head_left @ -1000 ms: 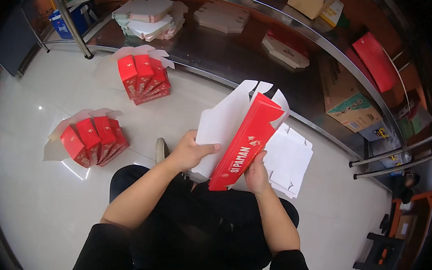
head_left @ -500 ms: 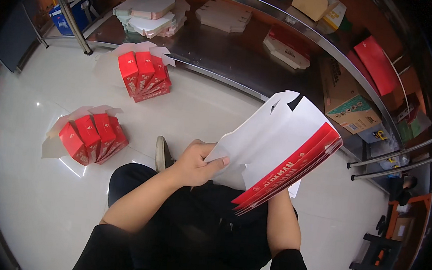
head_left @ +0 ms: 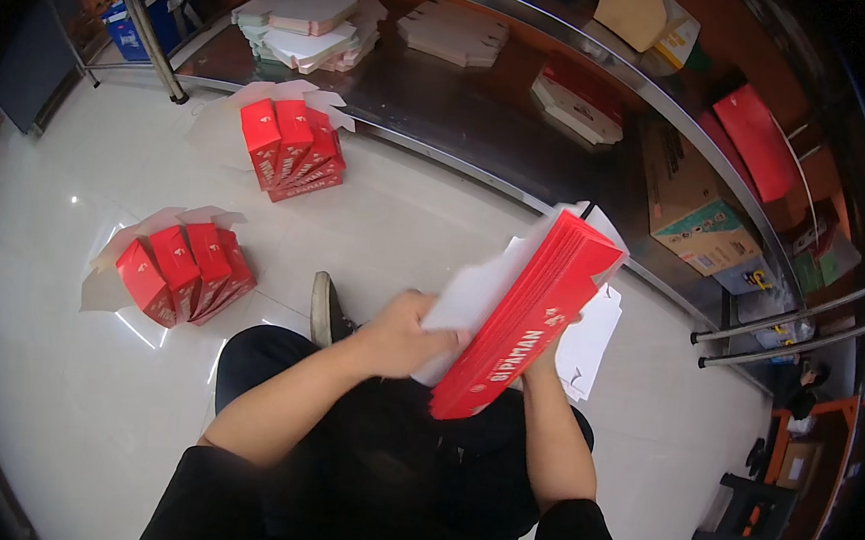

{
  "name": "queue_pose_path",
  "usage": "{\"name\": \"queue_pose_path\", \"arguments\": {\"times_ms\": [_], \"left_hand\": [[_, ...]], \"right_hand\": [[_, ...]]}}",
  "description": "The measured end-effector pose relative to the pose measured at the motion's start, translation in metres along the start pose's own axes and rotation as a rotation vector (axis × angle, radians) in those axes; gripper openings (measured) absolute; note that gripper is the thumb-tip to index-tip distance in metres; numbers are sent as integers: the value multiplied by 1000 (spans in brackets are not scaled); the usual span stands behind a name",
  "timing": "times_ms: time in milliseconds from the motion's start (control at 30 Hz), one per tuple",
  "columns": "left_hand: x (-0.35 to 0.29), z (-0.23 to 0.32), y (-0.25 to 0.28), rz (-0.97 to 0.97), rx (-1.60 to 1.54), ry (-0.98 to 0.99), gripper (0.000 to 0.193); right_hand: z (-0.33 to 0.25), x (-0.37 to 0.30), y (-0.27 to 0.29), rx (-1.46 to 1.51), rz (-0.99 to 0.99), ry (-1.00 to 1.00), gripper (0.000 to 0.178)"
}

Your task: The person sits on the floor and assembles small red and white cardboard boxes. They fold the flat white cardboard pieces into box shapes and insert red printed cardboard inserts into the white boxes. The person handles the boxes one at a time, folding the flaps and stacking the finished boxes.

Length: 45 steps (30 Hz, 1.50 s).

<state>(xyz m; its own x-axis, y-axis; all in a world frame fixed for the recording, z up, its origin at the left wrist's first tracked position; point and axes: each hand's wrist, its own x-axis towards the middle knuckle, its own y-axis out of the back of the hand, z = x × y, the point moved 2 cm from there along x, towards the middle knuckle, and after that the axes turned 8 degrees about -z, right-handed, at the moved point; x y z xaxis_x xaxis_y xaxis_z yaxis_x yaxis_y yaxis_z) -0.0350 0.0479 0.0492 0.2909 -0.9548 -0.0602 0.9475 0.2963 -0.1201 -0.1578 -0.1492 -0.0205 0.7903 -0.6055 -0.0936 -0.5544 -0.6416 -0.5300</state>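
Both hands are at the middle of the scene, a little to the right, at one bundle of flat, folded cardboard pieces, red outside and white inside [head_left: 532, 327]. Left hand [head_left: 410, 337] is closed around the left edge of the bundle, with the thumb lying on the white side. Right hand [head_left: 543, 361] is behind the lower right part of the red side, touching it; its fingers are mostly hidden, so I cannot tell how far they are open. Left forearm slants far and right; right forearm goes more straight, leaning slightly left. The bundle is tilted, its far end toward the right, above the person's black-clothed lap [head_left: 400, 448].

Beyond stands a long, dark shelf with a bright metal edge [head_left: 440, 155]. On the pale, shiny tiled floor [head_left: 93, 397], at left, are two fanned groups of red cardboard boxes with open white flaps, one near [head_left: 187, 273] and one far [head_left: 296, 145]. White, flat cut cardboard sheets [head_left: 587, 353] lie just beyond the right hand.
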Motion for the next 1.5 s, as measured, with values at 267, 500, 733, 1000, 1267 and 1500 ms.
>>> {"name": "queue_pose_path", "arguments": {"times_ms": [267, 500, 733, 1000, 1267, 1500], "left_hand": [[11, -9, 1, -89, -151, 150, 30], [11, -16, -4, -145, -176, 116, 33], [16, -12, 19, -71, -238, 182, 38], [15, -15, -2, -189, -154, 131, 32], [25, -19, 22, 193, -291, 134, 31], [19, -31, 18, 198, -358, 63, 31]], "right_hand": [[-17, -6, 6, -75, 77, -54, 33], [-5, -5, -3, -38, 83, -14, 37], [-19, 5, 8, 162, 43, -84, 45], [-20, 14, 2, -202, 122, 39, 63], [3, 24, 48, 148, -59, -71, 39], [7, 15, -17, -60, 116, -64, 67]]}}
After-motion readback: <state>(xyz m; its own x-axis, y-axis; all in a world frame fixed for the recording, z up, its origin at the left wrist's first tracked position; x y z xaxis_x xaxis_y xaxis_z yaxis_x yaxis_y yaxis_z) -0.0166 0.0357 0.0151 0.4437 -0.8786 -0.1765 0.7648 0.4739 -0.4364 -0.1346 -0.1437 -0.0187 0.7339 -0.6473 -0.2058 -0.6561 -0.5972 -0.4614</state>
